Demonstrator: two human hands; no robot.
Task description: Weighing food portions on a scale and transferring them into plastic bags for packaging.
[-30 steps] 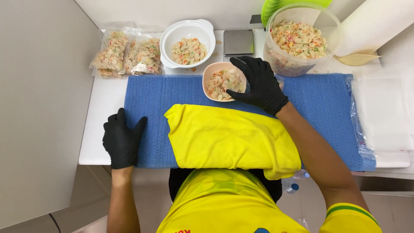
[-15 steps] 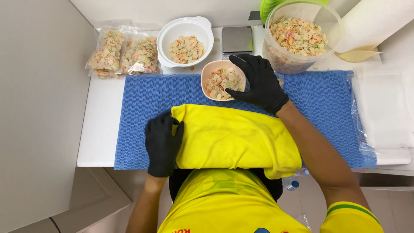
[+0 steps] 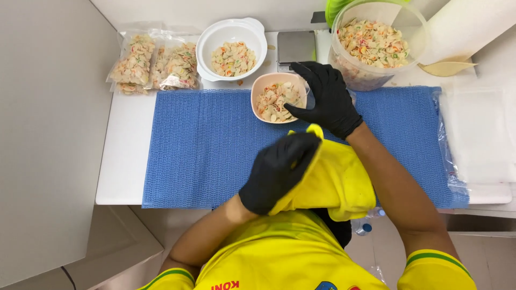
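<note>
My left hand (image 3: 279, 169), in a black glove, grips a yellow cloth (image 3: 336, 180) that lies bunched on the blue mat (image 3: 204, 145) at the table's near edge. My right hand (image 3: 325, 99), also gloved in black, rests against the right side of a small pink bowl (image 3: 278, 98) filled with coloured shell-shaped pasta; its fingers curl over the rim. The bowl stands at the far edge of the mat.
A white bowl (image 3: 231, 48) of pasta stands behind the mat, with two filled clear bags (image 3: 156, 64) to its left. A small scale (image 3: 295, 47) and a big clear tub (image 3: 376, 43) of pasta sit at the back right. Clear bags (image 3: 475, 134) lie at right.
My left hand moved right from the mat's left edge onto the yellow cloth and gathered it up toward the right. My right hand stayed at the pink bowl.
</note>
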